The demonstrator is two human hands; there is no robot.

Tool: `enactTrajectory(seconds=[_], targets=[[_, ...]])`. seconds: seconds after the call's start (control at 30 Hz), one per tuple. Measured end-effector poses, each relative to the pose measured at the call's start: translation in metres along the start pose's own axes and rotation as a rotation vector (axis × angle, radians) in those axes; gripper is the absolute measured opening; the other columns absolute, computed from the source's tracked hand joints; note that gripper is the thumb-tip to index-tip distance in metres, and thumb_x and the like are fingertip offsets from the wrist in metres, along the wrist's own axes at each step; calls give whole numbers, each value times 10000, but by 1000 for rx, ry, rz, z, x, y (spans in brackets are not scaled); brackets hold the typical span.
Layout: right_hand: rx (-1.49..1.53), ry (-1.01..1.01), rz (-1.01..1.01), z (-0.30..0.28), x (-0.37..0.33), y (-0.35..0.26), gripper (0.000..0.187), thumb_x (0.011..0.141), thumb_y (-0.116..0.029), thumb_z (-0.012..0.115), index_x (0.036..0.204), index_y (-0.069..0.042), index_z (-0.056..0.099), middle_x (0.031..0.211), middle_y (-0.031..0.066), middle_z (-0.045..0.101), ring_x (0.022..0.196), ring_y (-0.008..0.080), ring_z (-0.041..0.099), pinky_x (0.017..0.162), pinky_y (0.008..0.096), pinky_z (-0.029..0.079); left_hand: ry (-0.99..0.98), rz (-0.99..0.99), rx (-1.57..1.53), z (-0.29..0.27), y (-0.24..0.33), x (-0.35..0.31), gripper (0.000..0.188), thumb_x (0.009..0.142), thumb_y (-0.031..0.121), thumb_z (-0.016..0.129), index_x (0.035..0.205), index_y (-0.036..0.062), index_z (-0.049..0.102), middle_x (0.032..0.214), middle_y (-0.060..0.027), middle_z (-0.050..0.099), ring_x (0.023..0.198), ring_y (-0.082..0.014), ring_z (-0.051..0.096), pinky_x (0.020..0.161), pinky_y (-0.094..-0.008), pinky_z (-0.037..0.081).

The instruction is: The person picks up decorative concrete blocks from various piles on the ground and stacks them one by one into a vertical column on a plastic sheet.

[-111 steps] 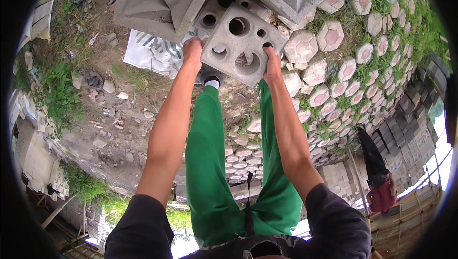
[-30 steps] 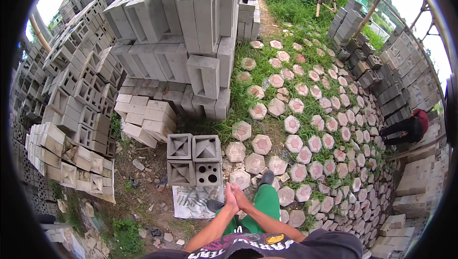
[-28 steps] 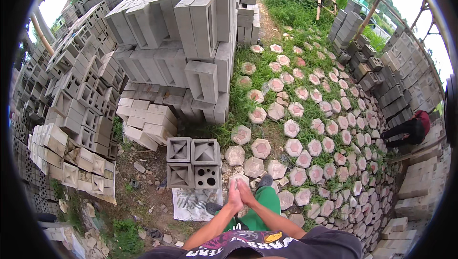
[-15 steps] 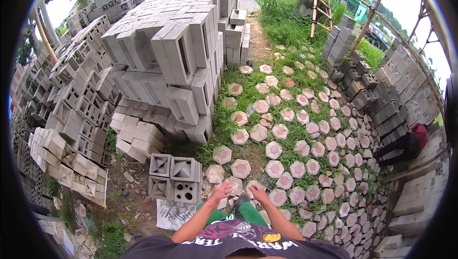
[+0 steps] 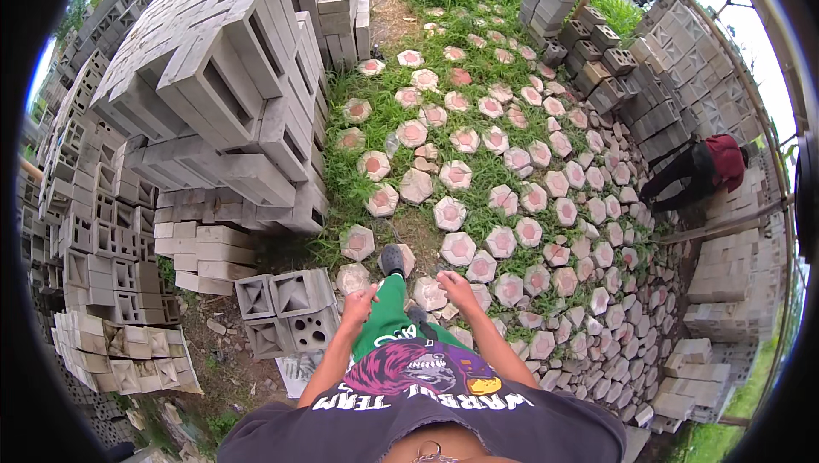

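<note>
My left hand (image 5: 360,302) hangs in front of my green trousers (image 5: 386,314), its fingers curled in loosely with nothing showing in them. To its right, my right hand (image 5: 456,288) is also curled and appears to hold nothing. Both hands are in the air, touching none of the blocks. Under them runs a path of hexagonal paving stones (image 5: 450,213) with reddish centres, set in grass. My dark shoe (image 5: 392,260) is forward on the path. Left of my left hand stands a small stack of hollow grey vent blocks (image 5: 290,297), some with round holes.
A tall stack of grey concrete blocks (image 5: 222,79) rises on the left. More patterned blocks (image 5: 119,343) lie at far left. At right, a person in a red top (image 5: 725,163) bends beside a block wall (image 5: 708,53). Dark block stacks (image 5: 597,58) line the path's far right.
I have stepped forward along the path, and the view has turned a little to the right. My left hand's fingers have curled in from a looser, more open pose.
</note>
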State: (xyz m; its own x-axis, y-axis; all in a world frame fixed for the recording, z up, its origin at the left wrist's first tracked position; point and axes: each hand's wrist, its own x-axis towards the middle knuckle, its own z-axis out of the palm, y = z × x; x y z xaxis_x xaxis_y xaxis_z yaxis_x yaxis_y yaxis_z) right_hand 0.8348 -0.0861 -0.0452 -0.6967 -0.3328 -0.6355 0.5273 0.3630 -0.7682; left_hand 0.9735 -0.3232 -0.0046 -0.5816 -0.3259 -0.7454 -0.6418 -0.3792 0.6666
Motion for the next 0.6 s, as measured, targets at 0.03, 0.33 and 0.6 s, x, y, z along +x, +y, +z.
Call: enactTrajectory(seconds=[0.03,0.33,0.6], targets=[[6,19,13,-6,8,-6,472,900,-413,594,1208,-56,576,1076,45,634,982,158,600,790,307,459,-16,-14,-15,4,12,17,380,917,411,589,724,86,545,460,73,349,346,-33,256,348,-232,158],[-145,168,-50,-49,77,-121,476,899,-369,593,1177,18,590,1100,122,648,1005,189,605,891,308,454,-44,183,-17,38,189,126,428,949,426,532,687,89,566,437,92,311,341,-30,233,355,-254,140],[149,338,-92,-94,136,-153,489,899,-360,611,1199,24,573,1078,99,649,977,141,604,860,275,465,-215,238,313,99,269,217,393,919,417,571,804,46,633,522,72,388,462,-33,320,441,-242,234]])
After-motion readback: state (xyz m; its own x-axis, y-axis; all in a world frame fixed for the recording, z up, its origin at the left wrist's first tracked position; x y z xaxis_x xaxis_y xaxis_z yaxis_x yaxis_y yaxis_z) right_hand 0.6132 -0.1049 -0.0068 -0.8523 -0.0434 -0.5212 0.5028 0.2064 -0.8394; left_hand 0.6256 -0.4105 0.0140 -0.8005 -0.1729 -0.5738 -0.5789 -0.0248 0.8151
